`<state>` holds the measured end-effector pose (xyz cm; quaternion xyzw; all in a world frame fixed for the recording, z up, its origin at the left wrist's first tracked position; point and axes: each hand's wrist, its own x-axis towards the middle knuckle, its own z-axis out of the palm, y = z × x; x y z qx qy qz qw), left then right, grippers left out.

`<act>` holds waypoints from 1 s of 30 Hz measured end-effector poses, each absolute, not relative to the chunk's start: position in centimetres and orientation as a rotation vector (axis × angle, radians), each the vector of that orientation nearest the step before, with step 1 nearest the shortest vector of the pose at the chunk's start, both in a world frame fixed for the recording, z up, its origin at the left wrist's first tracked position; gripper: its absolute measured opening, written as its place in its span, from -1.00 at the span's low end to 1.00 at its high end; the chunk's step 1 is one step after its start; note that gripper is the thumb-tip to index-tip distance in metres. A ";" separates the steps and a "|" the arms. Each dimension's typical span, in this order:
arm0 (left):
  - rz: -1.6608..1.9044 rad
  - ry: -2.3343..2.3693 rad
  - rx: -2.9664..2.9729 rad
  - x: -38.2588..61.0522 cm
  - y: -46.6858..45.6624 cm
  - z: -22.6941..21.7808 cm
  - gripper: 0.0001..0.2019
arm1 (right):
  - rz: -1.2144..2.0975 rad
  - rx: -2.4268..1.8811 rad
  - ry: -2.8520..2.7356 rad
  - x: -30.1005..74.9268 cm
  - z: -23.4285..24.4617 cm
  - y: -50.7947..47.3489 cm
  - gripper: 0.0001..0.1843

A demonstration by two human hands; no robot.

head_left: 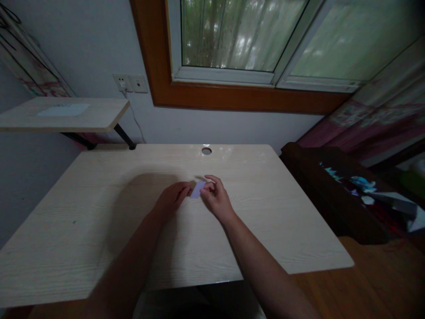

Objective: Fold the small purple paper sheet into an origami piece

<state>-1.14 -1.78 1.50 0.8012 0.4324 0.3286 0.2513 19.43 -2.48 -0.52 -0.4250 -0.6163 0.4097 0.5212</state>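
Note:
A small flat piece of pale purple paper [197, 189] is between my two hands, tilted just above the middle of the wooden-topped desk [275, 212]. My right hand [216, 197] pinches its right edge between thumb and index finger, with another finger raised. On the other side, my left hand [174, 198] is closed, its fingertips pressed together at the paper's left edge. Whether the paper bears any print is too small to tell.
A raised shelf [99, 119] with a white sheet [64, 110] on it stands at the back left on black legs. A round cable hole [206, 151] is near the desk's back edge. To the right is a dark cabinet [315, 190] with scattered items.

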 end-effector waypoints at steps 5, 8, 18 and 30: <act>0.942 1.064 1.980 -1.2 -1.1 0.6 -0.56 | 1.063 -0.974 -1.527 19.6 -0.5 -2.3 -0.52; 0.936 0.954 1.804 -1.6 -0.7 -0.1 -0.44 | 1.072 -0.971 -1.544 19.6 -0.5 -2.2 -0.54; 0.990 0.835 1.507 -2.1 0.1 -0.6 -0.35 | 1.072 -1.016 -1.525 19.5 -0.9 -2.1 -0.61; 0.922 0.785 1.549 -1.9 0.0 -0.2 -0.42 | 1.110 -1.034 -1.549 19.5 -0.7 -2.3 -0.70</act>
